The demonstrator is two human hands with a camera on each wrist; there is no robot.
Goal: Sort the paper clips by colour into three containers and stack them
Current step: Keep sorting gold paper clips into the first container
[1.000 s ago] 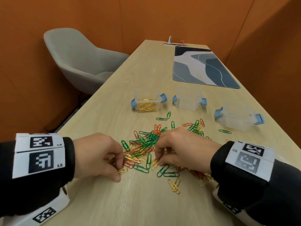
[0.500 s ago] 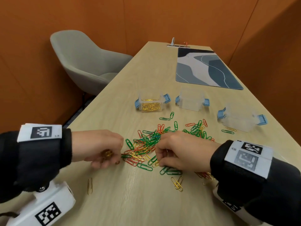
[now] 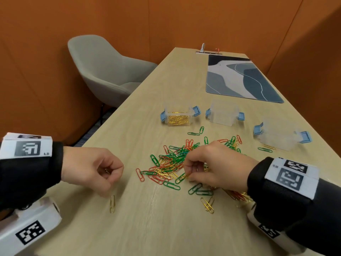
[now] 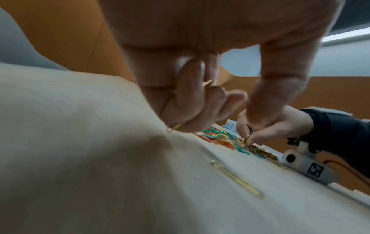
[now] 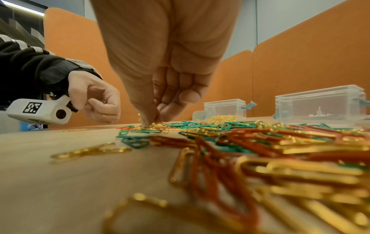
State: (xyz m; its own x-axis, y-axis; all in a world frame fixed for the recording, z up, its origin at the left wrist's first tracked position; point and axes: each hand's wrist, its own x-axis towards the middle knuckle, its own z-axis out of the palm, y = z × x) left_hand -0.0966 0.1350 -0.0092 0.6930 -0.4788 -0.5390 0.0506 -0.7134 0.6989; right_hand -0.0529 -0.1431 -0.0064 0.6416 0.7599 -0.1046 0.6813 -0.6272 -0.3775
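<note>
A heap of green, red and gold paper clips (image 3: 173,163) lies mid-table. My left hand (image 3: 103,170) hovers left of the heap with its fingers curled round several gold clips (image 4: 176,126). One gold clip (image 3: 112,203) lies on the table just below that hand. My right hand (image 3: 191,174) rests on the heap's near edge and pinches a gold clip (image 3: 184,176) between thumb and fingertips (image 5: 148,121). Three clear containers with blue latches stand behind the heap: the left one (image 3: 178,117) holds gold clips, while the middle one (image 3: 224,115) and the right one (image 3: 280,136) look empty.
A blue-grey patterned mat (image 3: 239,78) lies at the table's far right. A grey chair (image 3: 103,71) stands beside the left edge. Orange walls enclose the table. A pair of gold clips (image 3: 207,204) lies near the front, with stray green clips (image 3: 193,133) near the containers.
My left hand has drawn back left from the heap with gold clips in it, and one gold clip now lies on the table below it. The right hand stays on the heap.
</note>
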